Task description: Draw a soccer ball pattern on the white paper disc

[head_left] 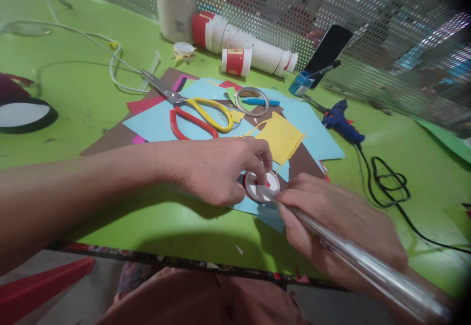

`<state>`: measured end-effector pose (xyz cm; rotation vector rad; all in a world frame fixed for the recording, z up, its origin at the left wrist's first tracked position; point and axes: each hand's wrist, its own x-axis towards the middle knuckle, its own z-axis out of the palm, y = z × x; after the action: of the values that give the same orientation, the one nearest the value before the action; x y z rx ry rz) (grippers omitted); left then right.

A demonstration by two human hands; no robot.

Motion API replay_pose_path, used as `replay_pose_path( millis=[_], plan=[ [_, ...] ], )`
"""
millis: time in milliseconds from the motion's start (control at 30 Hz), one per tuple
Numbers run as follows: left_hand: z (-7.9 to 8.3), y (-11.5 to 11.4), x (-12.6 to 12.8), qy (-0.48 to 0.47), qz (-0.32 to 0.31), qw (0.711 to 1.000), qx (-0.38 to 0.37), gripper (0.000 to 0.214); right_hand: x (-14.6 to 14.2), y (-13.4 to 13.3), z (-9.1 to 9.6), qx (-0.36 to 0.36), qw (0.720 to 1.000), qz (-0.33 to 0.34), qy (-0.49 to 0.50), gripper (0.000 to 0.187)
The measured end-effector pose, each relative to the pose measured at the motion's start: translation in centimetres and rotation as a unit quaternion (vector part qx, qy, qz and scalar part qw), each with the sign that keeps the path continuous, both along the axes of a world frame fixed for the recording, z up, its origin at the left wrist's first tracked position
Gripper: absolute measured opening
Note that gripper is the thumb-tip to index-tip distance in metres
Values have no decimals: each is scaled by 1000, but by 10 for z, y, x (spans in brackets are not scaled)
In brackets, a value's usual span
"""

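Under left hand, in its grip: cup bottom | right hand: gripping knife, tip inside rim | best angled off left hand

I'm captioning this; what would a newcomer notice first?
Probably the metal scissors with red and yellow handles, on coloured paper sheets left of centre. Next, the long silvery tool in the right hand, its tip at a small white disc. Behind lies a nested row of red-and-white paper cups.
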<state>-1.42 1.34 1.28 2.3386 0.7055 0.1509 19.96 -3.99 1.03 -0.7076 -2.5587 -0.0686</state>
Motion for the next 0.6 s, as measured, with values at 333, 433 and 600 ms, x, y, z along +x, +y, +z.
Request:
replay_pose_path(
  millis=[333, 433, 600],
  plan=[
    [-3, 3, -1, -7, -7, 1000, 1, 51, 1, -1, 2, -15, 1000, 2, -10, 13],
    [-3, 2, -1, -7, -4, 1000, 0, 50, 1, -2, 2, -1, 1000, 4, 0, 11],
    [-3, 2, 0, -7, 0, 1000, 5, 47, 1, -1, 4, -4, 1000, 2, -14, 15]
  ],
)
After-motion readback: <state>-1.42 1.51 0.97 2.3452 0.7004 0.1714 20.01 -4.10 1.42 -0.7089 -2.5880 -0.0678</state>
